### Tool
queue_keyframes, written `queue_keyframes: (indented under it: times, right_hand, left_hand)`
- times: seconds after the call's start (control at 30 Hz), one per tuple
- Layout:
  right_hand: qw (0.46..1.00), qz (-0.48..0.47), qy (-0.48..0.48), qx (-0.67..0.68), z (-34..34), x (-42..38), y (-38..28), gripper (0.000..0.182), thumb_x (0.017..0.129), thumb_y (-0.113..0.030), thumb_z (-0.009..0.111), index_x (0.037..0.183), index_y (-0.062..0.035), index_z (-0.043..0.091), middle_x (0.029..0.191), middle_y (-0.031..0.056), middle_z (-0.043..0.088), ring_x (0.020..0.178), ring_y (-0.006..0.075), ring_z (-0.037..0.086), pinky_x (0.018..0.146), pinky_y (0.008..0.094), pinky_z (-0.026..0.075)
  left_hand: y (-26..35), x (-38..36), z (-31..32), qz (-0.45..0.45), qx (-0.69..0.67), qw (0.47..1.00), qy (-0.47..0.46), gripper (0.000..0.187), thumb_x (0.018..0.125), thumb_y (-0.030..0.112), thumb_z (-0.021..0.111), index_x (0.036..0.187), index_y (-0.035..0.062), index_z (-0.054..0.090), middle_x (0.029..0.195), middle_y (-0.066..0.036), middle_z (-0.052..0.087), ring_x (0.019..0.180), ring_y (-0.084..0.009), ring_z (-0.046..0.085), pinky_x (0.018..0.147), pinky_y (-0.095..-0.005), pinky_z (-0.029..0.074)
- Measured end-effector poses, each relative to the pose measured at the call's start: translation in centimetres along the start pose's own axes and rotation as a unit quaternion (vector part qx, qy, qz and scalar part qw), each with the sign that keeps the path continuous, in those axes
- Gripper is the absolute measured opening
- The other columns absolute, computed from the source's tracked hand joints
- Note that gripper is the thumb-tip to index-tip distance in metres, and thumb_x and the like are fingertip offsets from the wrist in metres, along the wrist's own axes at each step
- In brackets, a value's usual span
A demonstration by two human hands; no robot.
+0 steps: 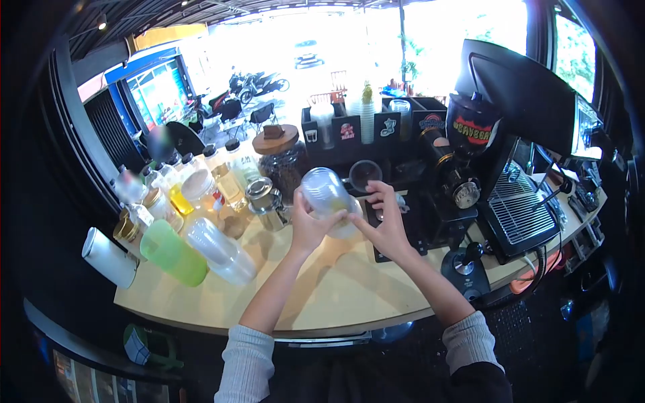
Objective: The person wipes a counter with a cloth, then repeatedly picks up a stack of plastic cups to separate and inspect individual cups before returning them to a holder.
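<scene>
A clear plastic cup [323,185] is held up over the counter, tilted, its rounded end toward the upper left. My left hand [311,227] wraps around its near side, thumb lying across it. My right hand [388,227] has its thumb at the cup's lower right edge, while its other fingers are raised and spread apart. Behind those fingers shows a round dark-looking container [366,176]. Left of my left hand stand a metal pitcher [267,205] and a wood-lidded jar of dark beans [282,161].
On the left are a stack of clear cups [222,252], a green tumbler [173,254], a white cylinder [109,258] and several bottles [228,185]. A black cup holder [349,134] stands behind. Rightward are a coffee grinder [463,161], a tamper [466,262] and an espresso machine [514,208].
</scene>
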State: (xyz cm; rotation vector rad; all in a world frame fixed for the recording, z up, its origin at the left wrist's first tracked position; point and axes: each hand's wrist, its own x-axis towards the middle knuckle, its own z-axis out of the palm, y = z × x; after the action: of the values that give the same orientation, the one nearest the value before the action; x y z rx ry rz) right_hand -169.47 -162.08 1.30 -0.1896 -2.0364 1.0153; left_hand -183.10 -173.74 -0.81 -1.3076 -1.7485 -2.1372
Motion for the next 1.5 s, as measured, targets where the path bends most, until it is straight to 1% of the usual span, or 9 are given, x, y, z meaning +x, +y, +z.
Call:
queue_keyframes:
  times: [0.07, 0.27, 0.43, 0.63, 0.87, 1.07, 1.27, 1.33, 1.5]
  right_hand:
    - [0.991, -0.127, -0.039, -0.003, -0.7, 1.7, -2.6, 0.076, 0.068, -0.02, 0.076, 0.128, -0.0032, 0.033, 0.118, 0.0157, 0.043, 0.107, 0.0282, 0.048, 0.086, 0.0346, 0.044]
    - [0.981, -0.14, -0.025, -0.132, -2.4, 5.6, -3.9, 0.075, 0.068, -0.02, 0.073, 0.132, -0.0132, 0.034, 0.119, 0.0133, 0.044, 0.106, 0.0347, 0.051, 0.085, 0.0415, 0.047]
    - [0.935, -0.222, 0.137, -0.24, -6.9, 13.2, -3.8, 0.07, 0.071, -0.024, 0.071, 0.13, -0.0112, 0.036, 0.115, 0.019, 0.045, 0.103, 0.0377, 0.052, 0.083, 0.0446, 0.047]
    - [0.921, -0.113, 0.212, -0.307, -9.8, 24.1, -2.6, 0.077, 0.069, -0.021, 0.074, 0.131, -0.0157, 0.029, 0.116, 0.0262, 0.04, 0.095, 0.0444, 0.056, 0.078, 0.0467, 0.051]
    - [0.935, -0.017, 0.169, -0.31, -8.5, 30.2, 3.8, 0.076, 0.07, -0.026, 0.075, 0.13, -0.0195, 0.03, 0.122, 0.0305, 0.038, 0.102, 0.0456, 0.055, 0.082, 0.0475, 0.05]
    - [0.935, 0.056, 0.118, -0.33, -8.1, 30.8, 6.4, 0.076, 0.069, -0.026, 0.076, 0.129, -0.0188, 0.032, 0.121, 0.0294, 0.04, 0.104, 0.0448, 0.054, 0.082, 0.0457, 0.05]
    - [0.938, 0.101, 0.096, -0.316, -7.7, 31.1, 8.5, 0.077, 0.067, -0.026, 0.077, 0.131, -0.0163, 0.036, 0.127, 0.0272, 0.04, 0.113, 0.0396, 0.049, 0.094, 0.0428, 0.043]
    - [0.941, 0.114, 0.092, -0.305, -7.7, 30.7, 8.9, 0.084, 0.057, -0.027, 0.083, 0.128, -0.0116, 0.042, 0.117, 0.0232, 0.052, 0.111, 0.037, 0.051, 0.094, 0.0417, 0.042]
    - [0.929, 0.135, 0.072, -0.336, -7.2, 30.7, 11.2, 0.081, 0.062, -0.028, 0.08, 0.132, -0.0157, 0.039, 0.124, 0.0184, 0.051, 0.116, 0.032, 0.049, 0.096, 0.0403, 0.042]
  left_hand:
    - [1.0, 1.1, 0.8, 0.029, 0.033, 0.999, -0.017, 0.069, 0.058, 0.023, 0.085, 0.111, 0.0029, 0.045, 0.101, -0.011, 0.061, 0.096, -0.0172, 0.058, 0.083, -0.0316, 0.045]
    - [3.8, 4.6, 3.3, 0.034, 0.075, 0.989, -0.126, 0.072, 0.06, 0.022, 0.082, 0.118, 0.0038, 0.043, 0.109, -0.008, 0.056, 0.101, -0.0158, 0.054, 0.09, -0.0321, 0.041]
    - [3.9, 9.6, 4.1, 0.094, 0.099, 0.985, -0.101, 0.076, 0.065, 0.027, 0.079, 0.126, 0.0041, 0.04, 0.123, -0.013, 0.048, 0.114, -0.0226, 0.048, 0.095, -0.039, 0.037]
    - [0.4, 15.4, 4.7, 0.186, 0.262, 0.942, -0.097, 0.061, 0.076, 0.023, 0.067, 0.124, -0.0036, 0.039, 0.125, -0.023, 0.044, 0.117, -0.035, 0.044, 0.099, -0.0403, 0.035]
    - [-1.9, 16.1, 5.5, 0.151, 0.416, 0.884, -0.152, 0.069, 0.077, 0.028, 0.065, 0.132, -0.0018, 0.033, 0.135, -0.019, 0.036, 0.128, -0.0354, 0.032, 0.107, -0.0488, 0.022]
    - [-3.2, 16.2, 5.5, 0.171, 0.448, 0.866, -0.143, 0.071, 0.077, 0.027, 0.064, 0.133, 0.0, 0.031, 0.139, -0.016, 0.032, 0.134, -0.0299, 0.023, 0.108, -0.0531, 0.015]
    - [-3.8, 16.4, 5.4, 0.187, 0.456, 0.859, -0.142, 0.071, 0.076, 0.029, 0.065, 0.132, -0.0003, 0.033, 0.136, -0.016, 0.036, 0.132, -0.0301, 0.028, 0.108, -0.0514, 0.017]
    - [-3.8, 16.4, 5.4, 0.189, 0.456, 0.858, -0.143, 0.071, 0.076, 0.029, 0.066, 0.132, 0.0, 0.033, 0.136, -0.016, 0.036, 0.131, -0.0298, 0.029, 0.108, -0.0517, 0.017]
    - [-3.6, 16.3, 5.2, 0.193, 0.46, 0.855, -0.143, 0.072, 0.074, 0.029, 0.067, 0.132, 0.0015, 0.034, 0.135, -0.015, 0.038, 0.131, -0.0292, 0.03, 0.107, -0.053, 0.017]
